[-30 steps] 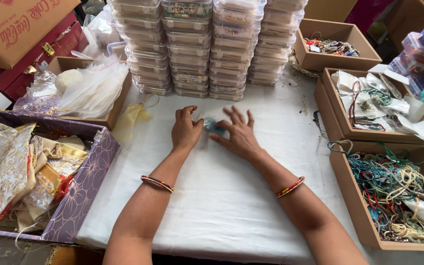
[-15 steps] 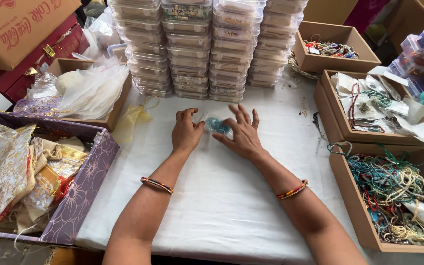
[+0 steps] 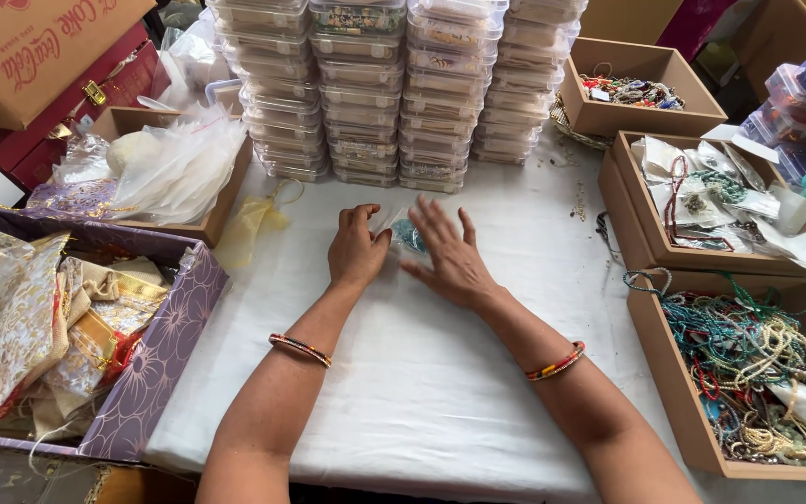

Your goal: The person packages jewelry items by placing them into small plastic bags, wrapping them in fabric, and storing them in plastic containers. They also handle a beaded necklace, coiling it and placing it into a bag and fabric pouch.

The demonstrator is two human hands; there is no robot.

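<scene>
I see both hands on the white cloth-covered surface (image 3: 440,392), in front of the stacks of clear plastic lidded boxes (image 3: 394,89). The left hand (image 3: 356,252) has its fingers (image 3: 358,219) curled, pinching the edge of a small clear plastic packet with teal beads inside (image 3: 409,235). The right hand (image 3: 452,264) lies flat on the packet's other side, fingers spread and released. The packet rests on the surface between the two hands. A brown cardboard tray of mixed bead necklaces (image 3: 748,373) sits to the right, a purple box of gold fabric pouches (image 3: 156,359) to the left.
</scene>
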